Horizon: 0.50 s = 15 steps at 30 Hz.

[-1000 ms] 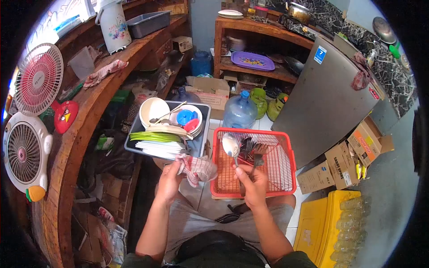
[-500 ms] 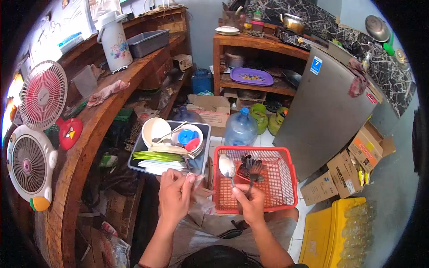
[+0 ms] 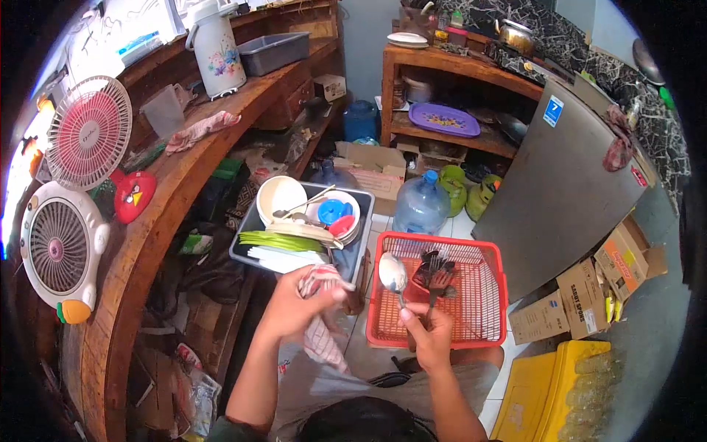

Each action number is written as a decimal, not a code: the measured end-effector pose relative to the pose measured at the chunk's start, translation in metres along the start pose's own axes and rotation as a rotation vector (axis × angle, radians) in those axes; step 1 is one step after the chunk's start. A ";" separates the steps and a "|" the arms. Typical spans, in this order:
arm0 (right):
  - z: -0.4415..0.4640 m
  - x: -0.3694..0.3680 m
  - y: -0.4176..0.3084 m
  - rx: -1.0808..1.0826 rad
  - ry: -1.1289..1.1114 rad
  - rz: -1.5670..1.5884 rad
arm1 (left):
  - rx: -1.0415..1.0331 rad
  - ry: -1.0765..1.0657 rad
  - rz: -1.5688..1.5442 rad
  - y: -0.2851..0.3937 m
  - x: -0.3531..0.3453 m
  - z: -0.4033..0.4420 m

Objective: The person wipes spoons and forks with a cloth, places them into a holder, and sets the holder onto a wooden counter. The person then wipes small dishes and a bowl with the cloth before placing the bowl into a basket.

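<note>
My left hand (image 3: 291,306) grips a red-and-white striped cloth (image 3: 324,346), which hangs below the fingers. In my right hand (image 3: 433,342) are a metal spoon (image 3: 392,272), bowl up, and a fork (image 3: 440,283), their handles pinched together by thumb and fingers. Both stand in front of a red plastic basket (image 3: 502,309). More dark cutlery (image 3: 427,267) sits inside that basket, partly hidden behind the fork. Beyond my left hand, a grey tub (image 3: 362,258) holds white bowls (image 3: 281,197), green plates (image 3: 280,241), white plates (image 3: 283,259) and a blue lid-like piece (image 3: 333,211).
A wooden counter (image 3: 169,199) curves along the left with two fans and a flowered flask (image 3: 219,55). Behind the basket stand a water jug (image 3: 422,205) and green gas cylinders (image 3: 454,188). On the right are a grey fridge (image 3: 556,184), cardboard boxes (image 3: 578,291) and a yellow crate (image 3: 530,398).
The view has shifted, so the scene sits further right. My left hand has turned, and the striped cloth now hangs in plain sight from it. The right hand keeps the spoon and fork.
</note>
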State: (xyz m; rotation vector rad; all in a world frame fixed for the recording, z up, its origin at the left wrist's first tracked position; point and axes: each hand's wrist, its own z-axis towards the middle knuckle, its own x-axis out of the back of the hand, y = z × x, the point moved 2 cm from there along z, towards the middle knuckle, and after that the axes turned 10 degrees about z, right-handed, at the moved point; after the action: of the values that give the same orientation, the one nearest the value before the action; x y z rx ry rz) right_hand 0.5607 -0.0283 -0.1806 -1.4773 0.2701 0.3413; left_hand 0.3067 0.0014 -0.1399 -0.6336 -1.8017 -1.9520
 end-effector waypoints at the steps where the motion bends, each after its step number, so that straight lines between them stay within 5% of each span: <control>1: -0.001 -0.001 -0.002 -0.046 0.013 0.034 | 0.087 -0.050 -0.221 -0.010 -0.003 0.004; 6: -0.001 0.002 -0.002 -0.120 0.040 0.001 | 0.094 -0.211 -0.765 0.003 -0.006 -0.007; 8: -0.001 -0.001 -0.001 -0.105 0.039 0.014 | 0.007 -0.053 0.047 0.001 0.000 0.000; 11: 0.000 -0.003 0.001 -0.041 0.005 0.012 | -0.045 0.022 0.171 0.004 0.001 0.004; 13: -0.002 -0.004 0.003 -0.019 -0.003 0.003 | 0.102 0.083 -0.239 -0.005 -0.006 0.003; 15: -0.002 -0.006 0.005 -0.072 0.002 0.040 | 0.162 0.081 0.051 -0.014 -0.005 0.004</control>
State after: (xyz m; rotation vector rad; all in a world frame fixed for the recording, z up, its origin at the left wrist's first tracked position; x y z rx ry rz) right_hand 0.5535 -0.0307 -0.1834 -1.5444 0.2914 0.3852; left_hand 0.3029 0.0061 -0.1538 -0.5338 -1.8517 -1.7521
